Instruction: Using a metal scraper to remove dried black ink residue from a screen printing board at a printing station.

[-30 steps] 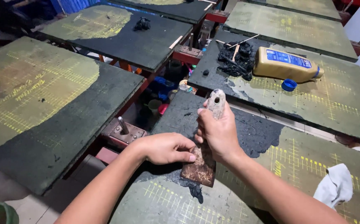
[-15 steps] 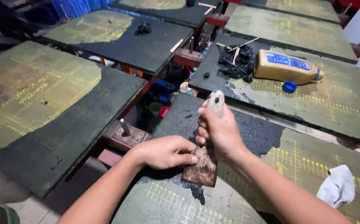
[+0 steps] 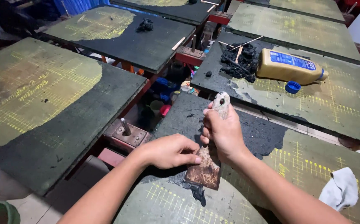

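The right hand (image 3: 225, 135) is wrapped tight round the pale handle of a rusty flat-bladed metal scraper (image 3: 205, 168) – stiff, light-looking, best held there – its edge on the ink-caked green counter (image 3: 246, 199), left hand (image 3: 169, 151) fingertips pressing the blade

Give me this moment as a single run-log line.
right hand: grips scraper handle | left hand: presses on blade | blade edge: on board, black paste under it | rag: apart, right

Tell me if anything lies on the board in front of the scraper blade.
Both hands are on the scraper: right hand around the handle, left hand against the blade. Only a black lump of paste sits at the blade's edge on the board; nothing else there.
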